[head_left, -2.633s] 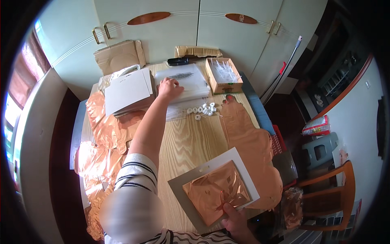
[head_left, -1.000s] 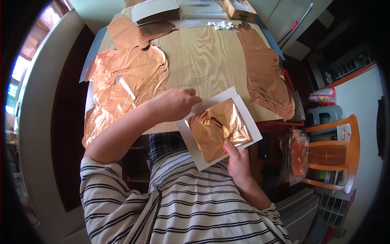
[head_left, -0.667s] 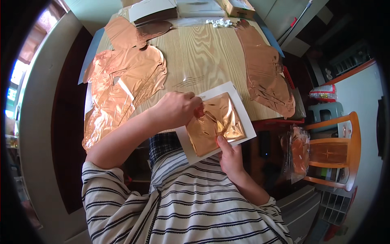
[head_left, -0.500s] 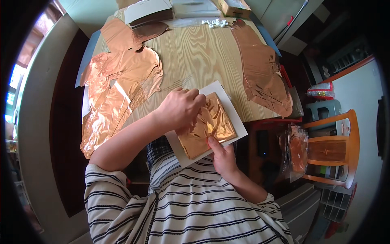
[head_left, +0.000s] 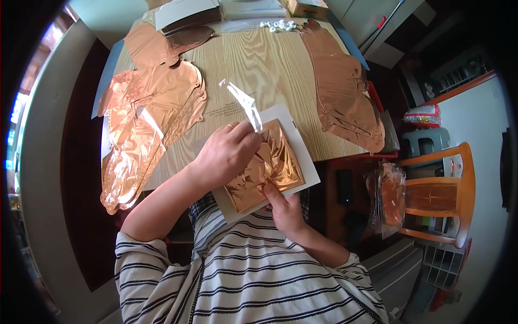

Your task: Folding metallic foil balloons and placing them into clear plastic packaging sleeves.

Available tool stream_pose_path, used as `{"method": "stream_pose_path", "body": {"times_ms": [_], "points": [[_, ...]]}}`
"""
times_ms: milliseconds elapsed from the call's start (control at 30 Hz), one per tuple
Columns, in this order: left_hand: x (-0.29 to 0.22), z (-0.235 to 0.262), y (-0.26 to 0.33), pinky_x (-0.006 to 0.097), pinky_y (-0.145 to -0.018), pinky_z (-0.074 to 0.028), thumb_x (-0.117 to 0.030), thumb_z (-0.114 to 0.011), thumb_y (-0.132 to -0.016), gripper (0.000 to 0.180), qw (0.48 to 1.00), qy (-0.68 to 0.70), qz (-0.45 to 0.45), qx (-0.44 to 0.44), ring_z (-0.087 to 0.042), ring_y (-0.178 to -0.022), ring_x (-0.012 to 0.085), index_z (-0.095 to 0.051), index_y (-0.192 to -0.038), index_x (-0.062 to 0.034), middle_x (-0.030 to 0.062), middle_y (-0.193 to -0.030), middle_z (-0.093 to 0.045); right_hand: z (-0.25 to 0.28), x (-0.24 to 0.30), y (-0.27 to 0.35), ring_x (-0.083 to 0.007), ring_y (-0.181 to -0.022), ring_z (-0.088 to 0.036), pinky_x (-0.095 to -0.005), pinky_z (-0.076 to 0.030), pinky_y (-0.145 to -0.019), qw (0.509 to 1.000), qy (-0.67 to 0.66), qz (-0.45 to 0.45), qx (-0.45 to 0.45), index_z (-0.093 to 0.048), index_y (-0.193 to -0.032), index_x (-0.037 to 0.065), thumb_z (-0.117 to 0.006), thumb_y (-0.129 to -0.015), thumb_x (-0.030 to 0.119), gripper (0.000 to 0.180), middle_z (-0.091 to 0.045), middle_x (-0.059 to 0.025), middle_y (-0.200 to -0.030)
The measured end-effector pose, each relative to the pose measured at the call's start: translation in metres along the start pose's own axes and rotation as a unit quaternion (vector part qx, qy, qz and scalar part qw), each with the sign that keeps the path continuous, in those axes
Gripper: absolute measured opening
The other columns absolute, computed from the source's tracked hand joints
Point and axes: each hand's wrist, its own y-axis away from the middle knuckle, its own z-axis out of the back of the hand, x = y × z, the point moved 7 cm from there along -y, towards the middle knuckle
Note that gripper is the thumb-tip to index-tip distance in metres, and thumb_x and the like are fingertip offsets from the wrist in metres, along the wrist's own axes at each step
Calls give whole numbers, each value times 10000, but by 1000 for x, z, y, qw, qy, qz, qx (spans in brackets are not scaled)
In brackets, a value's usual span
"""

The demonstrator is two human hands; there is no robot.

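In front of my body a white card [head_left: 298,141] is tilted up, with a folded square of shiny copper-coloured foil [head_left: 284,162] lying on it. My right hand [head_left: 285,211] grips the near edge, thumb pressed on the foil and fingers underneath. Over the card's left side, my left hand [head_left: 229,156] is closed, its fingertips pinching a clear plastic bag [head_left: 246,101]. Bright white glare runs up that plastic from the fingertips onto the table; faint print shows beside it.
Flat copper foil balloons [head_left: 156,108] cover the table's left side, another foil balloon [head_left: 348,89] its right. Small white pieces [head_left: 278,26], a stack of white cards [head_left: 188,13] and a box [head_left: 307,8] sit at the back. A wooden chair [head_left: 437,197] holding bagged foil stands at right.
My left hand has shifted slightly left and down, and bright glare has appeared on the plastic beyond its fingertips. The card and foil, still in my right hand, have moved slightly left.
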Motion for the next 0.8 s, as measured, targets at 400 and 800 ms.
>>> {"method": "stream_pose_path", "body": {"times_ms": [400,800], "points": [[77,31,64,339,-1013,-420,-240,-679,-988,599,714,419,393,-400,-527,-1207,195,-408,-1471,-10,121,-1347,-563,8,12,-3,-137,-1030,-633,-292,-529,-918,991,-94,61,-67,-601,-1202,-26,-618,-1043,169,252,-659,-56,-1136],[-1,-27,73,436,-989,-566,-167,-584,-1032,362,455,736,479,-148,-670,-1138,249,-551,-1350,2,139,-1275,-651,11,14,1,-126,-979,-618,-285,-498,-895,991,-64,78,-87,-617,-1163,-6,-633,-1031,135,194,-655,-41,-1090]]}}
